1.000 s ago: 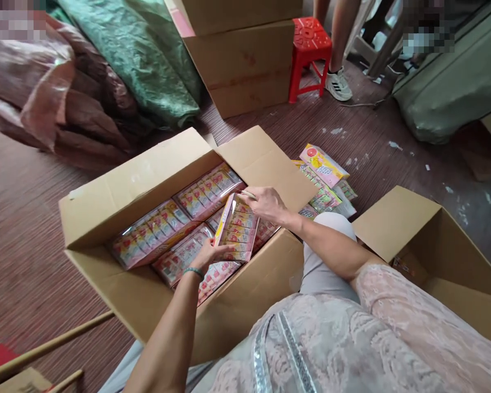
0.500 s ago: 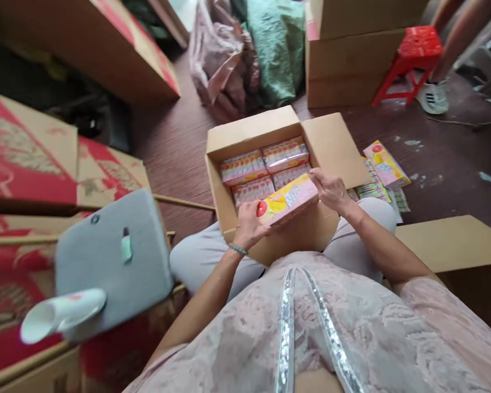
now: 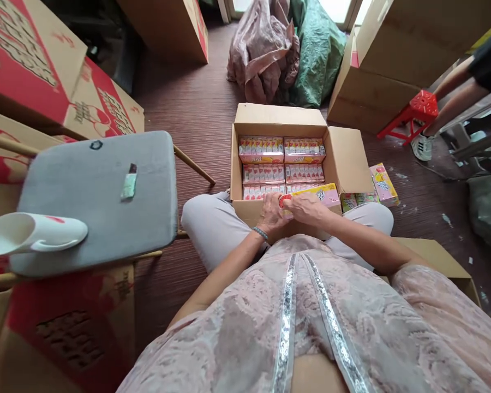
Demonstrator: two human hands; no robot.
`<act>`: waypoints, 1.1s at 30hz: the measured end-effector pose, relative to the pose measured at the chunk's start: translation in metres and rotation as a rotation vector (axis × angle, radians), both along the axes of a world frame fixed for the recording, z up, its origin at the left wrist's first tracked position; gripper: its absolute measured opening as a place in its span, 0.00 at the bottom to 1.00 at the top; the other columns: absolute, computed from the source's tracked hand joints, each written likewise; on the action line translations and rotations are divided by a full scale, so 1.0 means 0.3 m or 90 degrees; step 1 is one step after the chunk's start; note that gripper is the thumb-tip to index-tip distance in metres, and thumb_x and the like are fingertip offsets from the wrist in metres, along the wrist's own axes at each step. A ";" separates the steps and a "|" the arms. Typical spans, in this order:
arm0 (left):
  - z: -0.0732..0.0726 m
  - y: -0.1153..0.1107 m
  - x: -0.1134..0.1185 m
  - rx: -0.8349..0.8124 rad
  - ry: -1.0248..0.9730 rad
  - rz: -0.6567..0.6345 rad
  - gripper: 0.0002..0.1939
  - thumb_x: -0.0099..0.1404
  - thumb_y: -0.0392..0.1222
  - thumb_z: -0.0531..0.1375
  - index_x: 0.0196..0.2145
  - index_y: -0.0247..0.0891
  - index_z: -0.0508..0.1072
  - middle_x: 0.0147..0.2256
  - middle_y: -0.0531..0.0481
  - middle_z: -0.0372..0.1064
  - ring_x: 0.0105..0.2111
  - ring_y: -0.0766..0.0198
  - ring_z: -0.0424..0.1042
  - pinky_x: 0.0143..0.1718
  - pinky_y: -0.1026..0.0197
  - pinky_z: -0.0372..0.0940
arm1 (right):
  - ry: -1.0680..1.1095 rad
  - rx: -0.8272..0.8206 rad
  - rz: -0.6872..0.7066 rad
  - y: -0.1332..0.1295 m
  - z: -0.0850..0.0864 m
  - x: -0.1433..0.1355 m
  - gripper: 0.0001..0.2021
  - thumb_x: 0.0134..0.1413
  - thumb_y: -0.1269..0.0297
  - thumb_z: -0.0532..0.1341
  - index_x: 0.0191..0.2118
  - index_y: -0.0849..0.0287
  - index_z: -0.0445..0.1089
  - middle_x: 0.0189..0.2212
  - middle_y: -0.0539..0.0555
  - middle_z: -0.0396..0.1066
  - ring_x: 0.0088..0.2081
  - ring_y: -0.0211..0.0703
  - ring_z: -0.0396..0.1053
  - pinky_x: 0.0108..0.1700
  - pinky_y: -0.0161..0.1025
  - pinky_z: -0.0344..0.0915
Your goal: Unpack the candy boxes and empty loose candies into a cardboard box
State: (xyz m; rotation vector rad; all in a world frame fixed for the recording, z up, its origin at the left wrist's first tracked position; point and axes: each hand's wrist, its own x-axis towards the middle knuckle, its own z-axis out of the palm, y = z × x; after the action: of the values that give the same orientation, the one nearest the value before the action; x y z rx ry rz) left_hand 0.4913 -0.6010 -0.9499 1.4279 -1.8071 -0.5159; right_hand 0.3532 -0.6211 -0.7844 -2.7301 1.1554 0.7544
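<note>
My left hand [image 3: 271, 214] is closed around the left end of a long pink-and-yellow packet box [image 3: 326, 195] with a red fruit picture. Over the same end bends my right hand [image 3: 309, 209], its fingers drawn together on the box and covering much of its front. The box is held at the near edge of an open cardboard carton [image 3: 280, 114], which stands between my knees. Inside the carton lie several rows of similar boxes [image 3: 262, 149] with small packets showing on top. What my fingertips do at the box's end is partly hidden.
To the left, a grey padded chair [image 3: 102, 218] carries a white mug [image 3: 57, 232] and a small green item [image 3: 129, 183]. Red-printed cartons [image 3: 100, 103] stand behind it. Another pink box [image 3: 383, 183] lies right of my carton. Sacks [image 3: 319, 60], a red stool [image 3: 422, 106] and a person's legs are farther off.
My right hand has shifted from the right end of the pink-and-yellow box to its left end, beside my left hand. The camera view has also turned.
</note>
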 end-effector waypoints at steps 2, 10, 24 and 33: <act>-0.008 -0.007 -0.009 -0.024 0.010 0.008 0.29 0.57 0.48 0.66 0.53 0.36 0.65 0.50 0.36 0.67 0.52 0.44 0.67 0.60 0.41 0.61 | 0.018 -0.001 0.000 0.010 0.000 0.014 0.16 0.69 0.74 0.49 0.51 0.62 0.73 0.42 0.65 0.79 0.44 0.53 0.78 0.39 0.41 0.63; -0.018 -0.014 -0.014 -0.071 -0.006 0.011 0.25 0.60 0.45 0.63 0.52 0.35 0.64 0.49 0.36 0.69 0.50 0.46 0.68 0.58 0.43 0.64 | 0.052 -0.032 -0.025 0.035 -0.037 0.050 0.19 0.69 0.77 0.46 0.53 0.63 0.72 0.42 0.65 0.78 0.44 0.52 0.78 0.39 0.41 0.66; 0.022 -0.010 0.026 0.002 -0.043 -0.025 0.35 0.47 0.36 0.66 0.54 0.37 0.63 0.50 0.40 0.67 0.52 0.44 0.67 0.59 0.42 0.65 | 0.139 -0.113 -0.196 -0.090 0.032 -0.515 0.19 0.71 0.70 0.49 0.56 0.56 0.74 0.45 0.62 0.79 0.45 0.53 0.78 0.38 0.39 0.60; -0.003 -0.036 0.082 -0.045 -0.116 -0.016 0.30 0.53 0.45 0.64 0.53 0.35 0.63 0.47 0.37 0.65 0.48 0.42 0.66 0.54 0.41 0.66 | -0.100 -0.131 -0.257 0.057 0.042 -0.409 0.23 0.77 0.54 0.48 0.52 0.63 0.76 0.44 0.66 0.79 0.43 0.51 0.76 0.38 0.38 0.61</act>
State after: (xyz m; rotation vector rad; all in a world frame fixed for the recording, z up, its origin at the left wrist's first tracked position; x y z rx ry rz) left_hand 0.5159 -0.6118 -0.9507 1.4440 -1.9689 -0.3392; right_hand 0.2306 -0.6040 -0.7720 -2.5140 1.7491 0.3816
